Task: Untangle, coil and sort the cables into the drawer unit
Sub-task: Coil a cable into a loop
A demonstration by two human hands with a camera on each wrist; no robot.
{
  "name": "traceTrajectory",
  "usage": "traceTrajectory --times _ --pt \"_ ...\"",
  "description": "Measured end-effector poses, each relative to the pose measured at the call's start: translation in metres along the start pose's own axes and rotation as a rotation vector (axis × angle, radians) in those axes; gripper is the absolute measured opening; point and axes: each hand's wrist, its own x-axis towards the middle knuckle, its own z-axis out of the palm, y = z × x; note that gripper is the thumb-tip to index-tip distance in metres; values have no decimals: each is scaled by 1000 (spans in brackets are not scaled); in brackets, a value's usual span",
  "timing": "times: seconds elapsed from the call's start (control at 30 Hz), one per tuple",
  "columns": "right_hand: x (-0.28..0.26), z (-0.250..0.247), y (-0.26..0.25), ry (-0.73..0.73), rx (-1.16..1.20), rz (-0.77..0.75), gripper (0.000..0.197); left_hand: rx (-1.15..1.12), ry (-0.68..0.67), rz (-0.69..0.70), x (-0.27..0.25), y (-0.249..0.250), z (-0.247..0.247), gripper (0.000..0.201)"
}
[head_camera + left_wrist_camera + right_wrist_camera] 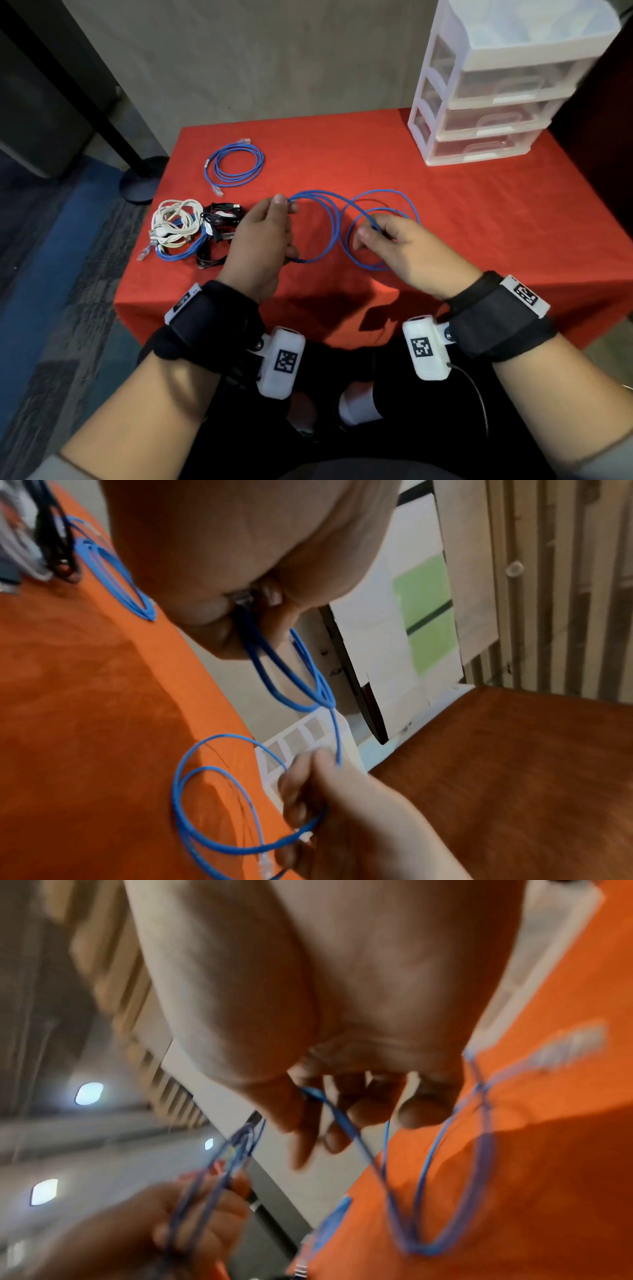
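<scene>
- Pinching one blue cable in both hands above the red tablecloth: left hand gripping gathered loops, right hand nipping a single strand.
- One white drawer unit, three clear drawers, far right corner.
- One tangled pile of white, black and blue leads, left edge.
- One coiled blue cable behind the pile.

Drawer unit far right on the table — coiled cable behind the tangle, left.
</scene>
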Motion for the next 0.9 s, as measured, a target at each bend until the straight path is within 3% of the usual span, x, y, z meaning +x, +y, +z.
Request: traceTrajectory --times 0.07,0.1,0.17,0.3,0.43,0.57,0.67,0.8,0.9 --pt "-5 -3 11 21 -325 62 42 -62 50 -39 3 -2 -4 32" --pt "-6 -3 13 27 -373 113 44 -82 59 -64 4 -4 -5 32" --pt "-5 0 11 57 -210 179 39 -118 62 -117 3 -9 -1 31" --pt "4 18 -11 158 437 231 28 -166 69 -155 -4 -18 19 29" --pt "3 34 -24 93 521 143 26 -198 91 -155 -2 -20 28 29" --pt "-1 41 -23 -1 513 155 24 -205 125 -133 5 -16 22 31" --pt "-4 38 -21 -105 409 117 18 -63 195 -17 10 -21 17 31" --pt "-2 30 -21 31 450 147 16 225 234 271 11 -25 11 36" --pt "1 34 -17 61 484 184 12 319 160 353 6 -24 17 30"
